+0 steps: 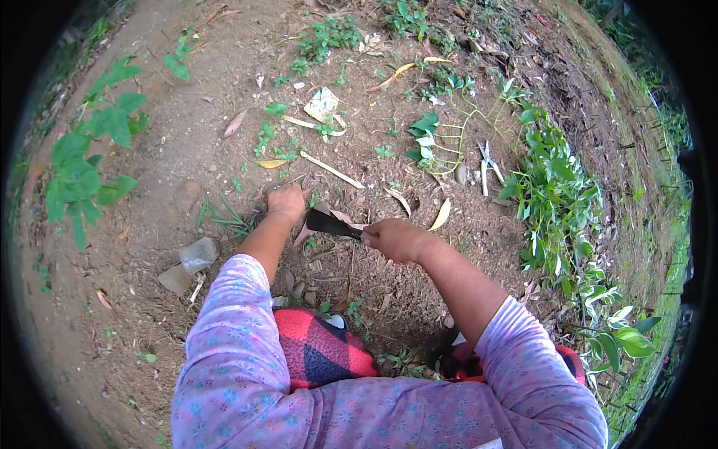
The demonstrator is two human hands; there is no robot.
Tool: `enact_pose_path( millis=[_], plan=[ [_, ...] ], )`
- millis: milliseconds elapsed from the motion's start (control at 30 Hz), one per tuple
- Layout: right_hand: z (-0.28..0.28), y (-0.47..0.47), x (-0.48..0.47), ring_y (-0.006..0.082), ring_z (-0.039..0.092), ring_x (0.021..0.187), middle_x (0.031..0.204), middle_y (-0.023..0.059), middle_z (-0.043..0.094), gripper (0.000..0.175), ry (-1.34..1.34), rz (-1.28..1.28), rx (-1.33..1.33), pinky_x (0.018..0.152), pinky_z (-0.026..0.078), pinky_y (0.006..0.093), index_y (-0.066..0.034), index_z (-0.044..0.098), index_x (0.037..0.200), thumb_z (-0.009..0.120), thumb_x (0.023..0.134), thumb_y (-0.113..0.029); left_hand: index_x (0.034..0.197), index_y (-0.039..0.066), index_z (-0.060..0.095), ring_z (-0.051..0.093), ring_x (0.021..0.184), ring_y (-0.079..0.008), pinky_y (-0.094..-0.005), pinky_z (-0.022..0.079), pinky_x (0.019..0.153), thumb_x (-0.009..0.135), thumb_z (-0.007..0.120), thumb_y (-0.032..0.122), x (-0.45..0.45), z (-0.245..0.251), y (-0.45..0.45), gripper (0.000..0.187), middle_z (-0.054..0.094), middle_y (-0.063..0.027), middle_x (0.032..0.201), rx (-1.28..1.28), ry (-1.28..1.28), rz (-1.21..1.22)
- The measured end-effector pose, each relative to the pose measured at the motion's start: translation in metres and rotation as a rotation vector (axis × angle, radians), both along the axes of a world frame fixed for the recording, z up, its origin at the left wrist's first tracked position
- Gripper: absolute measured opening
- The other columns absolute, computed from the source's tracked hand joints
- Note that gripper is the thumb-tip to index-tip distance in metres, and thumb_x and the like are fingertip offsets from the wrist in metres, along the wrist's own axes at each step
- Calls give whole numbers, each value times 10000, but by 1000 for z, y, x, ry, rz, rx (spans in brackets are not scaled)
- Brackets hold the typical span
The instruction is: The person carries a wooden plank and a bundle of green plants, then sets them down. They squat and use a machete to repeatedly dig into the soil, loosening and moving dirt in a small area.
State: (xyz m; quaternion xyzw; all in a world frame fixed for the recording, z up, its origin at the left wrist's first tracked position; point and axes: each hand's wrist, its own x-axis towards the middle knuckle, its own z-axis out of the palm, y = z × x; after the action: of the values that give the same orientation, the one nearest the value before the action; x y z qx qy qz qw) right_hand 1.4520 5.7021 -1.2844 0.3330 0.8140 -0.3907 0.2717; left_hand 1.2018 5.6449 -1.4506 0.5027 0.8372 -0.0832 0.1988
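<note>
My right hand (pixel 397 240) is closed on the handle of a dark metal hand trowel (pixel 333 225), whose blade points left, just above the soil. My left hand (pixel 286 202) is down at the ground to the left of the blade, its fingers curled; what lies under them is hidden. Below that hand, a tuft of grass (pixel 235 220) lies or grows on the soil. A dry pale stick (pixel 332 170) is on the ground beyond both hands. Pruning shears (pixel 487 166) with pale handles rest at the right, beside a grey stone (pixel 461 174).
Cut leafy vines (pixel 552 185) are heaped at the right. A curved green stem with leaves (pixel 462 134) lies left of the shears. A leafy plant (pixel 76 177) stands at the far left. A clear plastic container (pixel 199 255) lies near my left forearm. Dry leaves and small weeds dot the soil.
</note>
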Motion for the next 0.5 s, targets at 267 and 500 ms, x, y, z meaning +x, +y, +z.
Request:
enact_pose_path(
  millis=[267,500],
  plan=[
    [-25,20,-9,329,609,930,1020,187,630,351,133,-180,133,848,463,400,-66,567,1154,440,923,-298,1012,65,534,588,972,-339,-442,453,851,862,508,213,-11,36,-8,212,604,-171,1060,249,-90,247],
    [-30,21,-44,204,603,499,724,130,606,331,80,-419,-274,456,507,345,-39,499,1183,434,943,-257,1041,59,526,526,1072,-317,-409,439,885,885,425,125,-16,11,24,197,500,-162,1190,513,19,-167]
  ],
)
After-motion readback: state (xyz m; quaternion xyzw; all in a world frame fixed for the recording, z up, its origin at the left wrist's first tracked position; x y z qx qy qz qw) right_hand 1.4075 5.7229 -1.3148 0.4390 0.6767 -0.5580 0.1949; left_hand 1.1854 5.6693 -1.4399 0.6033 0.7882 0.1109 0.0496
